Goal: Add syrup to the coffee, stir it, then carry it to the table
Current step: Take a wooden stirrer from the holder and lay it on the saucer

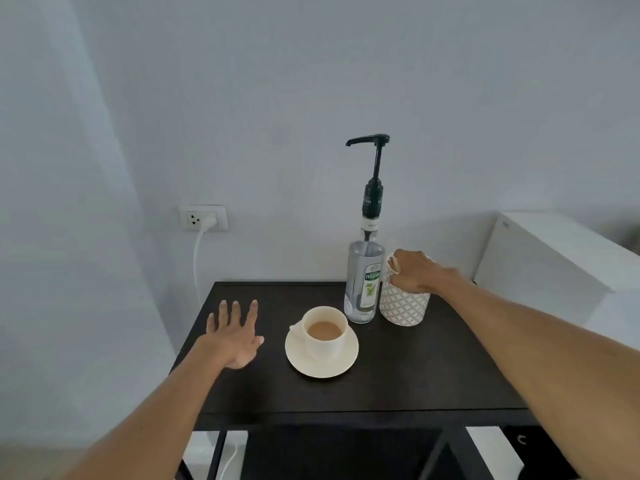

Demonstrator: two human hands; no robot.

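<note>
A cream cup of milky coffee (324, 332) stands on a cream saucer (322, 365) in the middle of a dark table (398, 375). Just behind it to the right is a clear syrup bottle (363, 285) with a tall black pump whose spout points left. My left hand (235, 336) rests flat on the table left of the saucer, fingers spread, holding nothing. My right hand (417, 271) lies over the top of a white patterned holder (403, 306) right of the bottle, fingers curled at its rim. What the fingers grip is hidden.
A wall socket (203, 218) with a white plug and cable sits on the wall to the left. A white cabinet (554, 258) stands at the right, close to the table's corner. The table's front edge runs below the saucer, with a shelf underneath.
</note>
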